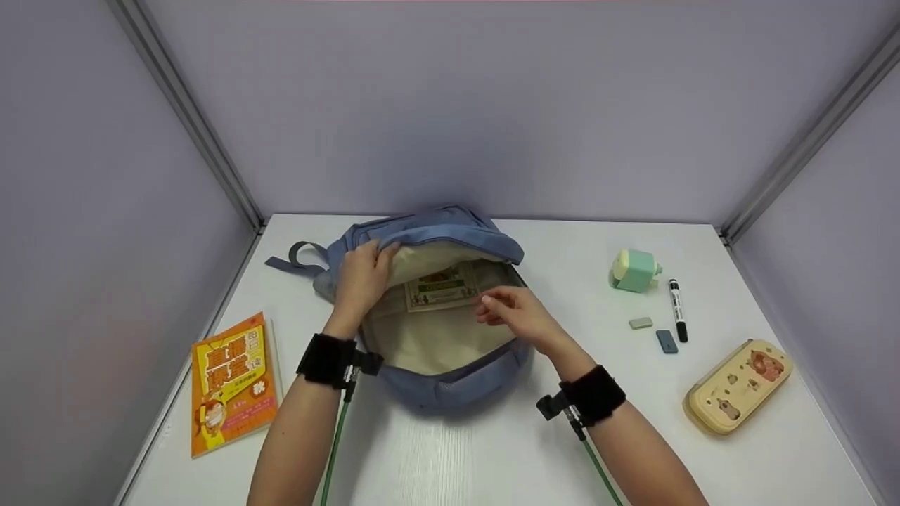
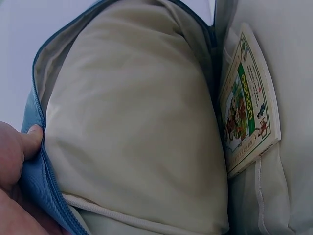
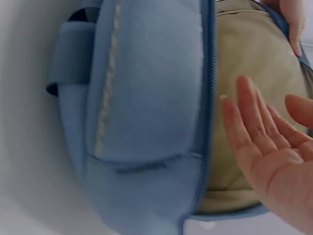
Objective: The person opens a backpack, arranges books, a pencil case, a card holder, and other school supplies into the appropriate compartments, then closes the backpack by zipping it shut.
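Toward eleven o'clock from the middle of the white table (image 1: 450,464), a blue backpack (image 1: 422,344) gapes wide, showing a cream lining. A darker zip (image 3: 210,122) follows the rim of its mouth, and a strap (image 1: 287,267) pokes out onto the table at ten o'clock. Inside, at the mouth's twelve o'clock, a booklet (image 1: 439,288) with a green band and an illustrated cover rests against the lining.

The left grip (image 1: 365,270) is at the mouth's ten o'clock, pinching the edge of the raised flap, thumb on the inner side of the rim; the lined hollow spreads toward its four o'clock. At the mouth's three o'clock, the right grip (image 1: 517,313) is released and holds nothing, with the booklet near its ten o'clock. Whether those fingertips touch the lining, I cannot tell.

Both forearms come in from the six o'clock side, each with a black band at the wrist. The left forearm slants toward one o'clock; the right points between ten and eleven. From the right wrist, the fingers show nearly straight and close together, the palm turned into view and the thumb standing apart.
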{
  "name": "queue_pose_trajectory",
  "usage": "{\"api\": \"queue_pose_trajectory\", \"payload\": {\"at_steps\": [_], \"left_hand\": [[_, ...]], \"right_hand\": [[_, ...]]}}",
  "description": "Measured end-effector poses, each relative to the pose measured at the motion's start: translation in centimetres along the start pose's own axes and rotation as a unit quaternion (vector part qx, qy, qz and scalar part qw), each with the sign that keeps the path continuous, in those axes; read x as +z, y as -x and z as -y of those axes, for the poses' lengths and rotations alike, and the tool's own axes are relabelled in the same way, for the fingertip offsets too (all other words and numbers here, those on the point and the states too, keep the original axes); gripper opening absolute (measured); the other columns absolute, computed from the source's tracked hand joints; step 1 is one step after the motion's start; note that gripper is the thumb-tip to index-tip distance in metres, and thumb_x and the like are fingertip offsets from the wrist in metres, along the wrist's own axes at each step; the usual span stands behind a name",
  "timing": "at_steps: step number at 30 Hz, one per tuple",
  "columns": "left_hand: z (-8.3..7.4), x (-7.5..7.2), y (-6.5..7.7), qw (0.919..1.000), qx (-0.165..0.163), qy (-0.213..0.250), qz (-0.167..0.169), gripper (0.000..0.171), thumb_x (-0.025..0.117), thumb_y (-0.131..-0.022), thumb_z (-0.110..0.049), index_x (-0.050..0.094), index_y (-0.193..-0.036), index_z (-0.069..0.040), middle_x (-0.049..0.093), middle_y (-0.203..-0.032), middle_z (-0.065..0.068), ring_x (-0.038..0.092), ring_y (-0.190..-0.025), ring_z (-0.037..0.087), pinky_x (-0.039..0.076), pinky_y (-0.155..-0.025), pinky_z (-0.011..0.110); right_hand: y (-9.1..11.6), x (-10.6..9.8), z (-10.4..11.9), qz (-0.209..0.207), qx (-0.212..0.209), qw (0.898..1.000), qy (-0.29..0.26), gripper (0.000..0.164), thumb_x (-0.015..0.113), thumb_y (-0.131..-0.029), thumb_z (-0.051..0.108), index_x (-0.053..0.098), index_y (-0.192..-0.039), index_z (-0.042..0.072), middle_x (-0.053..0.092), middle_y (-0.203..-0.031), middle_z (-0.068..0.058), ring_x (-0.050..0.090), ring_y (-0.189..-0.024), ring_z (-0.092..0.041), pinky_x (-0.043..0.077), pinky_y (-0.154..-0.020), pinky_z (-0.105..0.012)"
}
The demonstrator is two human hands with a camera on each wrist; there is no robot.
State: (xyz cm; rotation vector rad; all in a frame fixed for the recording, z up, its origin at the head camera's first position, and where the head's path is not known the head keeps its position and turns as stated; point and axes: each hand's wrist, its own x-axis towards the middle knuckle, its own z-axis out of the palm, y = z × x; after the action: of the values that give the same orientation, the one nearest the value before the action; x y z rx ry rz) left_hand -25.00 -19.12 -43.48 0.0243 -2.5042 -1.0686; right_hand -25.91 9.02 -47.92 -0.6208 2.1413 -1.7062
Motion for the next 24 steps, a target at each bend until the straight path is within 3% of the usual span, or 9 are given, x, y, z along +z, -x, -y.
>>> {"api": "queue_pose_trajectory", "payload": {"at_steps": [3,6,8,11,15,17,19,24], "left_hand": [[0.0,0.0,0.4,0.9999,0.012,0.003,-0.001,0.042,0.057,-0.101,-0.031,0.041,-0.066,-0.014,0.037,-0.056,-0.002,0.039,-0.052,0.019,0.031,-0.053,0.035],[0.0,0.2,0.9,0.9997,0.025,0.003,0.000,0.041,0.057,-0.101,-0.031,0.043,-0.067,-0.013,0.036,-0.057,-0.002,0.039,-0.052,0.019,0.032,-0.053,0.035],[0.0,0.3,1.2,0.9995,0.031,-0.001,0.001,0.039,0.057,-0.101,-0.031,0.044,-0.069,-0.013,0.036,-0.058,-0.002,0.040,-0.052,0.019,0.033,-0.053,0.035],[0.1,0.6,1.8,0.9992,0.038,-0.007,0.005,0.038,0.057,-0.101,-0.030,0.044,-0.070,-0.013,0.034,-0.059,-0.002,0.039,-0.053,0.019,0.033,-0.053,0.036],[0.2,1.0,2.4,0.9988,0.045,-0.012,0.013,0.038,0.056,-0.101,-0.029,0.042,-0.070,-0.013,0.032,-0.060,-0.003,0.038,-0.053,0.019,0.032,-0.052,0.035],[0.2,1.2,2.7,0.9986,0.049,-0.010,0.013,0.037,0.056,-0.101,-0.029,0.042,-0.070,-0.014,0.032,-0.060,-0.003,0.038,-0.054,0.018,0.032,-0.052,0.034],[0.3,1.3,2.9,0.9985,0.052,-0.012,0.012,0.037,0.057,-0.101,-0.028,0.042,-0.070,-0.013,0.032,-0.059,-0.003,0.037,-0.053,0.018,0.031,-0.052,0.035],[0.7,1.8,3.3,0.9977,0.055,-0.038,0.008,0.037,0.058,-0.100,-0.027,0.042,-0.070,-0.013,0.030,-0.059,-0.003,0.038,-0.053,0.020,0.033,-0.052,0.037]], "right_hand": [[0.0,-0.9,1.2,-0.085,-0.073,0.993,0.046,0.025,0.057,-0.101,0.018,0.063,-0.107,-0.005,0.066,-0.090,-0.016,0.065,-0.082,-0.035,0.054,-0.072,-0.032],[-0.4,-1.9,2.2,-0.169,-0.148,0.969,0.103,0.021,0.064,-0.097,0.017,0.059,-0.106,-0.002,0.061,-0.089,-0.012,0.059,-0.080,-0.031,0.049,-0.067,-0.029],[-1.0,-2.8,2.4,-0.189,-0.182,0.953,0.152,0.028,0.066,-0.096,0.016,0.056,-0.115,-0.002,0.058,-0.098,-0.015,0.056,-0.089,-0.028,0.047,-0.073,-0.033],[-2.1,-4.3,2.0,-0.143,-0.186,0.948,0.217,0.048,0.063,-0.098,0.020,0.046,-0.138,0.002,0.051,-0.127,-0.020,0.048,-0.117,-0.027,0.041,-0.094,-0.044],[-3.1,-6.2,0.8,-0.022,-0.133,0.962,0.236,0.059,0.055,-0.102,0.025,0.031,-0.154,0.010,0.036,-0.153,-0.014,0.027,-0.143,-0.029,0.023,-0.112,-0.053],[-3.5,-6.7,0.3,0.012,-0.107,0.967,0.230,0.057,0.053,-0.103,0.027,0.032,-0.154,0.011,0.037,-0.154,-0.011,0.027,-0.144,-0.029,0.022,-0.112,-0.053],[-3.7,-6.9,-0.3,0.030,-0.085,0.969,0.229,0.052,0.052,-0.104,0.028,0.039,-0.151,0.010,0.045,-0.148,-0.012,0.037,-0.138,-0.031,0.028,-0.109,-0.053],[-3.4,-6.5,-1.5,0.036,-0.055,0.963,0.262,0.043,0.049,-0.105,0.031,0.056,-0.136,0.001,0.060,-0.129,-0.018,0.055,-0.118,-0.033,0.042,-0.099,-0.049]]}}
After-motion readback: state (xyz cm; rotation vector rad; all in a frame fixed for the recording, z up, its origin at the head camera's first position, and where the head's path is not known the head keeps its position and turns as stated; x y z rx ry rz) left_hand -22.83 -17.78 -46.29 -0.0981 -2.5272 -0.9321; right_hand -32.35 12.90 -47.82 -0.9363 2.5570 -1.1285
